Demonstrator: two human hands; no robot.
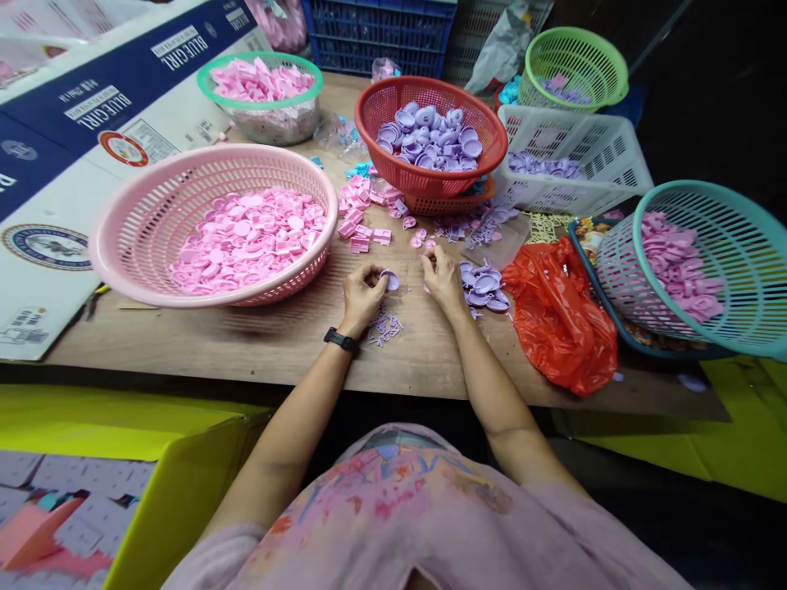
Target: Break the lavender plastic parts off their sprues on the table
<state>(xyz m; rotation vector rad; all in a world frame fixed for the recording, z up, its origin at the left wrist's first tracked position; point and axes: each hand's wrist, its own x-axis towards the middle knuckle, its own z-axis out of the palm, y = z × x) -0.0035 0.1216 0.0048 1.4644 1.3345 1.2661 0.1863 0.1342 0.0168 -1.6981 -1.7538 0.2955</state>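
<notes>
My left hand (364, 297), with a black band on its wrist, pinches a small round purple plastic piece (389, 280) at its edge. Just below it on the wooden table lie thin purple plastic bits (384, 326). My right hand (440, 277) is closed at the fingertips around a small pink plastic piece (429, 245), close to a few loose pink pieces (418, 238) on the tabletop. Beside my right wrist sits a pile of purple oval pieces (484, 287). The two hands are apart, a short way from each other.
A pink basket (116, 246) of pink parts stands left. Behind are a red basket (375, 156) of purple parts and a green-rimmed basket (209, 82). To the right lie a red plastic bag (559, 315), a tilted teal basket (750, 270) and a white crate (615, 152).
</notes>
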